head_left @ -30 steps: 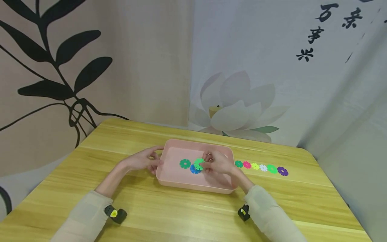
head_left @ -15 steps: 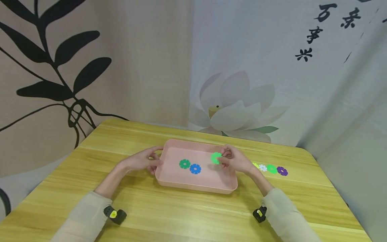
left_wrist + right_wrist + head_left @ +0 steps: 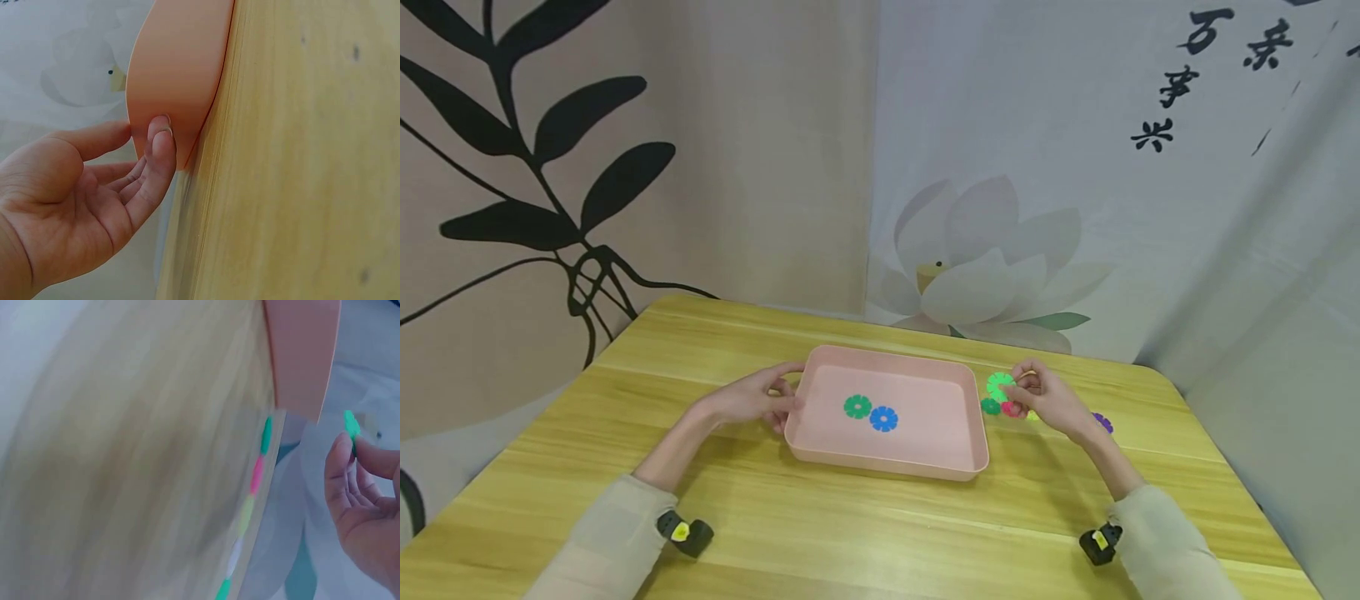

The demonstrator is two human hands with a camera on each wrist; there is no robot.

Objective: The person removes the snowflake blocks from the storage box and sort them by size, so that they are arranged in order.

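My right hand (image 3: 1048, 400) pinches a bright green flower-shaped disc (image 3: 999, 386) between thumb and fingertips, to the right of the pink tray (image 3: 917, 392). It hovers above a row of similar discs on the table, the nearest a dark green disc (image 3: 991, 406) and a pink disc (image 3: 1011, 409). My left hand (image 3: 747, 396) holds the tray's left end; in the left wrist view the thumb is at the rim and the fingertips touch the outer wall. Inside the tray lie a dark green disc (image 3: 857, 407) and a blue disc (image 3: 883, 418), side by side.
The row runs right from the tray past a yellow disc (image 3: 246, 514), a white disc (image 3: 234, 556) and another green disc (image 3: 223, 590) to a purple disc (image 3: 1103, 422). My right hand covers part of it in the head view. A printed curtain (image 3: 775, 167) hangs behind the wooden table (image 3: 850, 533).
My right hand has lifted the bright green disc off the blue one and carried it right, out of the tray and over the row. My left hand stays at the tray.
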